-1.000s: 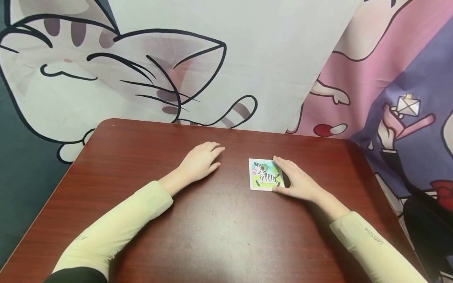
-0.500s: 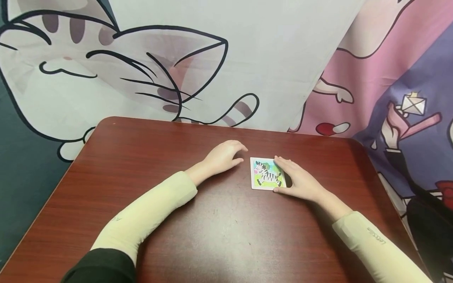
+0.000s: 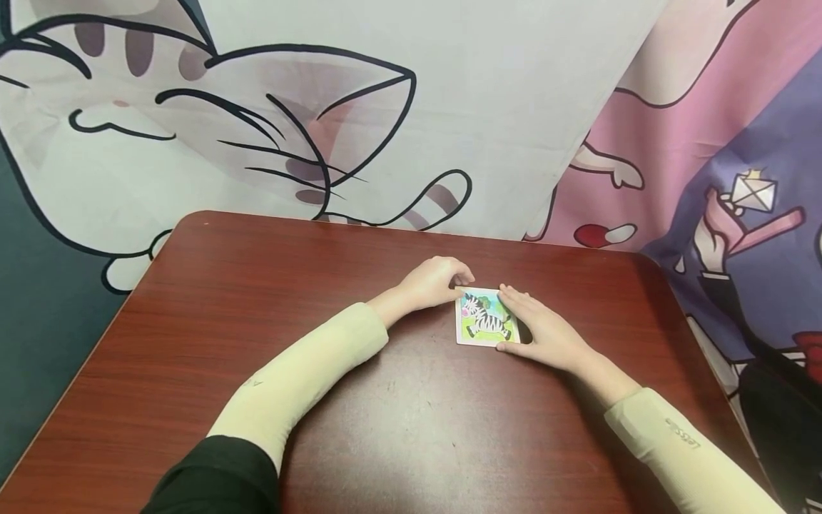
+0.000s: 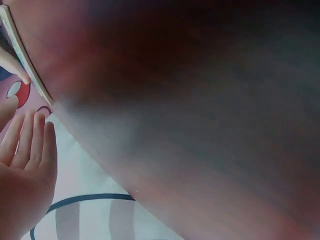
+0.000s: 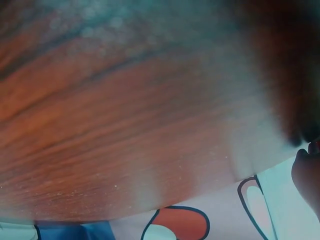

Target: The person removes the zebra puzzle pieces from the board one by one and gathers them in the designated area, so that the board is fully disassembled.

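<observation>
A small square board (image 3: 483, 330) with a zebra picture and a white border lies on the table. From its right side my right hand (image 3: 547, 333) holds it, with the fingertips at the far edge and the thumb at the near edge. My left hand (image 3: 432, 283) is at the board's far left corner, its thumb tip overlapping that corner and its fingers bent beyond it. The left wrist view catches the board edge-on, near the left hand (image 4: 26, 177), whose fingers are nearly straight. Only a dark part of the right hand (image 5: 307, 175) shows in the right wrist view.
A reddish-brown wooden table (image 3: 385, 407) with rounded far corners spans the view. Behind its far edge hangs a cloth (image 3: 526, 100) printed with cartoon cats. A dark object (image 3: 780, 421) stands beyond the table's right side.
My left hand has moved right across the table to the board's far left corner, its fingers bending more. The right hand and the board have stayed in place.
</observation>
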Demonstrator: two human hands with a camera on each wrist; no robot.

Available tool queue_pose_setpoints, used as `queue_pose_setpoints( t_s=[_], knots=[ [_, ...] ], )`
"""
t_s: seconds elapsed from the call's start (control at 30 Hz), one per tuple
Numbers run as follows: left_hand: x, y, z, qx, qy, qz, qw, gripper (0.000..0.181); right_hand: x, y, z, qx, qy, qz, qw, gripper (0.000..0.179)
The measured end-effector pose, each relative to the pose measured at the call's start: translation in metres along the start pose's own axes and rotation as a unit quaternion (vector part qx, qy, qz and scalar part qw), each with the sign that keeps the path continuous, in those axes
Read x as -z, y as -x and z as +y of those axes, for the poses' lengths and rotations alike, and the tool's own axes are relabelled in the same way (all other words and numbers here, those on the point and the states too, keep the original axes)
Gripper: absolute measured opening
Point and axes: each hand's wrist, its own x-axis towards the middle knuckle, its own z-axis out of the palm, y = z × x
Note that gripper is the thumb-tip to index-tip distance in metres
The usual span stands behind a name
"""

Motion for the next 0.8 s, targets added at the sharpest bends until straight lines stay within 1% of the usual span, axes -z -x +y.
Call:
queue_pose_setpoints(
  t_s=[0.1,0.2,0.3,0.4,0.57,0.8],
  knots=[
    [-0.003,-0.003,0.003,0.000,-0.011,-0.014,0.9998,0.028,0.000,0.001,0.000,0.000,0.007,0.001,1.0000,0.102],
    [-0.007,-0.006,0.005,-0.001,-0.034,-0.032,0.9989,0.029,-0.001,0.001,0.001,0.000,0.013,0.000,0.9999,0.101],
    [-0.009,-0.008,0.005,-0.010,-0.069,-0.047,0.9965,0.029,0.000,0.001,0.002,0.001,0.017,0.003,0.9998,0.101],
    [-0.011,-0.009,0.005,-0.023,-0.089,-0.051,0.9945,0.028,0.000,0.001,0.002,0.001,0.016,0.003,0.9999,0.101],
    [-0.011,-0.011,0.005,-0.031,-0.090,-0.053,0.9941,0.027,0.001,0.000,0.001,-0.003,0.009,-0.002,1.0000,0.101],
    [-0.011,-0.013,0.003,-0.024,-0.074,-0.058,0.9953,0.029,0.000,-0.001,0.003,-0.003,0.012,-0.002,0.9999,0.101]
  ],
)
